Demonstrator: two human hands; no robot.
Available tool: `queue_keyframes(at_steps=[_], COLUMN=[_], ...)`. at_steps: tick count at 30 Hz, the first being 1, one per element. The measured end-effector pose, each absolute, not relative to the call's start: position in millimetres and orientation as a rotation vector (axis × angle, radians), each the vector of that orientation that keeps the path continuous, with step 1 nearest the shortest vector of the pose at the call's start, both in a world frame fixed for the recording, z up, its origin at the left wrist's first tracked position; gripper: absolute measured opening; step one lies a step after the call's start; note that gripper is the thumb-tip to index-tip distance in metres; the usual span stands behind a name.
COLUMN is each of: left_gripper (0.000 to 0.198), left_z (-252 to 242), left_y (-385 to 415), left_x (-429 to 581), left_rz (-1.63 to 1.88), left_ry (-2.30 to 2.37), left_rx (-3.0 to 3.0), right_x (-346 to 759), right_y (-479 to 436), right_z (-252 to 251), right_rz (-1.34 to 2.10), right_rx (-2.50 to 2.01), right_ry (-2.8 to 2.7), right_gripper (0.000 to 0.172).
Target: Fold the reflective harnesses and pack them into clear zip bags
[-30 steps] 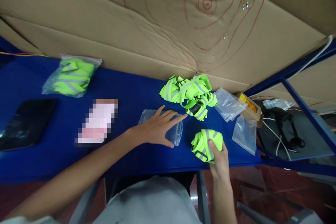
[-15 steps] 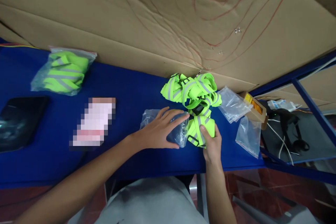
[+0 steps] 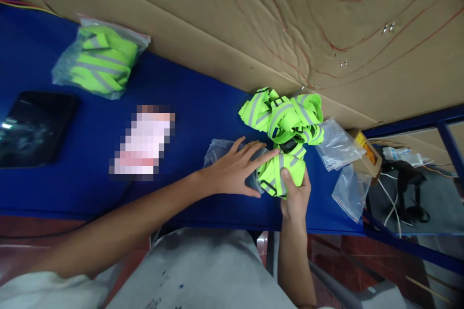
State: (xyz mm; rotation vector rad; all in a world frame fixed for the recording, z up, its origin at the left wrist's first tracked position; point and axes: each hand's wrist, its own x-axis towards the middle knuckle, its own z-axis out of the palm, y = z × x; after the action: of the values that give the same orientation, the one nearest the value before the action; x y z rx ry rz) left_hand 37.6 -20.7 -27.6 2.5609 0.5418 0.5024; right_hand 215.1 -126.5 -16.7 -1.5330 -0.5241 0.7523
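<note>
My left hand point(image 3: 235, 169) lies flat, fingers spread, on a clear plastic bag point(image 3: 218, 150) on the blue table point(image 3: 188, 101). My right hand point(image 3: 295, 195) grips a folded neon-yellow reflective strap bundle point(image 3: 279, 174) and holds it against the bag's open end, right by my left fingertips. Just beyond lies a loose pile of the same reflective straps point(image 3: 286, 116).
A filled bag of straps point(image 3: 99, 58) sits at the far left, with a dark tablet point(image 3: 34, 128) and a blurred card point(image 3: 143, 142) nearer. Two empty plastic bags point(image 3: 337, 145) point(image 3: 351, 192) and a small carton point(image 3: 368, 152) lie right. Cardboard point(image 3: 253, 19) backs the table; cables point(image 3: 389, 193) lie beyond its right end.
My right hand carried the folded strap bundle left and away from me, up to the bag's opening under my left hand. The view swung slightly; my left hand stayed on the bag.
</note>
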Motion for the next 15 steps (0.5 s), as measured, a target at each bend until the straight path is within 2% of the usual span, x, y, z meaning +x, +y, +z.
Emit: queue_keyframes(at_steps=[6,9,15], left_gripper=[0.126,0.129,0.135], left_z=[-31.6,-30.5,-12.4], left_y=[-13.7,-9.7,-4.0], left_x=[31.8,29.1,20.3], left_rz=[0.565,0.573,0.559], left_ry=[0.59,0.59,0.362], left_rx=[2.523,2.417,1.933], right_x=[251.5,276.6,269.0], right_y=[-137.6,-136.2,-111.2], right_z=[-2.7,15.3,55.8], right_rz=[0.891,0.904,1.302], right_rx=[-1.629,-1.695,-1.405], right_ry=[-0.658,-0.83,-1.672], right_gripper=[0.059,0.053,0.039])
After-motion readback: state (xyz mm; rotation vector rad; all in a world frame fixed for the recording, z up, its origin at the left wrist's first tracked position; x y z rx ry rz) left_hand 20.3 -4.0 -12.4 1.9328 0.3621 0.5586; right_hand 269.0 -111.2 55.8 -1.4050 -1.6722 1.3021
